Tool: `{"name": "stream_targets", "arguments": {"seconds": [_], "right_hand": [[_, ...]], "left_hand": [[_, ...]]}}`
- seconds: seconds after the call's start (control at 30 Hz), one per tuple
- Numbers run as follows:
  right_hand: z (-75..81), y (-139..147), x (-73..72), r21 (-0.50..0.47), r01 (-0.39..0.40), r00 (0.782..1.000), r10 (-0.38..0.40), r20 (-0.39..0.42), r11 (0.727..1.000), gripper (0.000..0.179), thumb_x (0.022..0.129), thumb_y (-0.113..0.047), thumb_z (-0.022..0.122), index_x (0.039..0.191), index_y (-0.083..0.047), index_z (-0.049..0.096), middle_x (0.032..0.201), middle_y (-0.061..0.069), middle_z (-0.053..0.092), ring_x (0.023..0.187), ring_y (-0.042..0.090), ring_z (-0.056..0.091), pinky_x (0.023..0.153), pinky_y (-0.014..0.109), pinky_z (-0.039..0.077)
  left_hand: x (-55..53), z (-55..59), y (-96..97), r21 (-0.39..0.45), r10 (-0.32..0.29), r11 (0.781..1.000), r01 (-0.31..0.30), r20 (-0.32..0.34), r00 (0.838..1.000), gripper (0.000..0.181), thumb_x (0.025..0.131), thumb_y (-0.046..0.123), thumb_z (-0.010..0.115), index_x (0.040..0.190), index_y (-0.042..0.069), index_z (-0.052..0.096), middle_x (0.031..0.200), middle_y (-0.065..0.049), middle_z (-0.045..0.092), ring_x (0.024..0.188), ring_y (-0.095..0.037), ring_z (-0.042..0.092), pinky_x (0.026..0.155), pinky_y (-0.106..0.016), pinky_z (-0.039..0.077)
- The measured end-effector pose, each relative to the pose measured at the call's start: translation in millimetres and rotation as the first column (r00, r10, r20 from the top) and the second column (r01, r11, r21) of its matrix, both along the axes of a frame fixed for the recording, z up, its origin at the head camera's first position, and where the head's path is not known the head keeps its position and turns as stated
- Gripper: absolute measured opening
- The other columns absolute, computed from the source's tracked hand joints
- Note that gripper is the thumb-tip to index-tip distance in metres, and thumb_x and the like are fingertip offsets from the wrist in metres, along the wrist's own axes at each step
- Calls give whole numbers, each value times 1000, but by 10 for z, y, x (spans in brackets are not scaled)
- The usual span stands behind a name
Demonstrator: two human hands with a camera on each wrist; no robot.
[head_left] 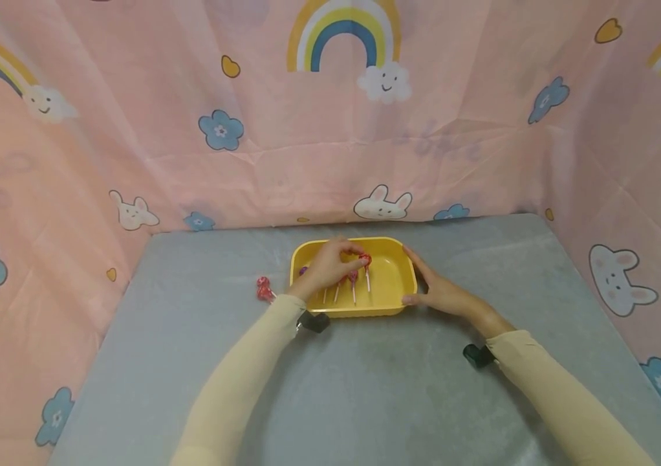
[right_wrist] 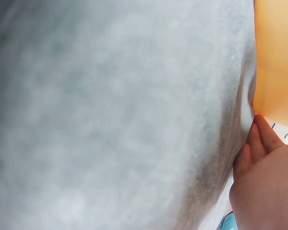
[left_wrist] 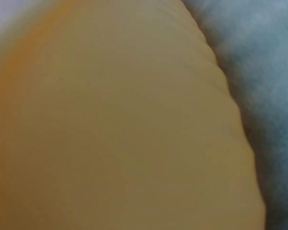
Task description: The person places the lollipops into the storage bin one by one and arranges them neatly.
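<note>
A yellow tray (head_left: pixel 394 275) lies on the grey table. My left hand (head_left: pixel 327 263) reaches over its left part and pinches the head of a red lollipop (head_left: pixel 368 260), whose white stick points toward the tray's front. Several lollipops lie side by side in the tray, among them a dark pink one (head_left: pixel 353 276); the hand partly hides the others. My right hand (head_left: pixel 442 292) touches the tray's right side, fingers extended along the wall and thumb at the front corner. In the right wrist view its fingers (right_wrist: pixel 257 143) meet the yellow wall.
Just left of the tray, red lollipops (head_left: pixel 264 288) lie on the table (head_left: pixel 191 362). Pink patterned cloth (head_left: pixel 284 175) hangs behind the table and at both sides. A blurred yellowish surface (left_wrist: pixel 125 115) fills most of the left wrist view.
</note>
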State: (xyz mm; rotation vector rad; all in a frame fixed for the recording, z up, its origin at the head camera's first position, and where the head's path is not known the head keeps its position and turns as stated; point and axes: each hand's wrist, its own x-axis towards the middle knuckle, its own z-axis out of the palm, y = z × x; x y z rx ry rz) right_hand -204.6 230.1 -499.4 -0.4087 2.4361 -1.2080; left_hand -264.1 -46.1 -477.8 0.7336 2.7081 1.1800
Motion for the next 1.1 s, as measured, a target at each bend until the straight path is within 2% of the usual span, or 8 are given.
{"name": "stream_targets", "arguments": {"seconds": [0.2,0.33,0.47,0.73,1.1], "right_hand": [[-3,-12,-1,-6,6,1000,-6,7,1000,108,87,-37,74,155,-48,-9,169,5,-6,156,39,-1,120,69,7],[3,-8,0,-12,2,1000,-2,-4,1000,108,87,-35,75,154,-48,-9,169,6,-5,156,39,-1,120,69,7],[12,-12,4,-10,-2,1000,2,-5,1000,108,88,-35,74,155,-46,-9,169,6,-5,156,39,0,120,68,7],[8,2,1,-11,-3,1000,3,-8,1000,108,88,-34,74,157,-41,-8,169,8,-5,155,40,-1,120,69,6],[12,10,11,-14,-5,1000,5,-5,1000,109,88,-34,75,157,-41,-9,169,8,-5,155,41,0,119,70,7]], "left_hand": [[12,-63,4,5,1,1000,-1,-22,1000,26,90,38,72,105,17,76,108,0,68,105,-17,60,102,-36,48],[20,-81,17,9,4,1000,-4,-3,1000,26,90,37,72,105,16,75,107,1,71,100,-14,62,97,-32,51],[27,-99,28,-14,11,1000,-11,3,1000,26,90,37,72,106,16,75,106,1,72,97,-13,61,94,-30,51],[47,-89,48,-48,-13,999,12,-17,1000,24,91,33,72,105,14,76,105,-2,71,96,-15,60,94,-31,50],[64,-142,69,-132,0,991,-3,-22,1000,27,90,39,72,104,16,75,102,0,68,96,-14,58,94,-30,50]]}}
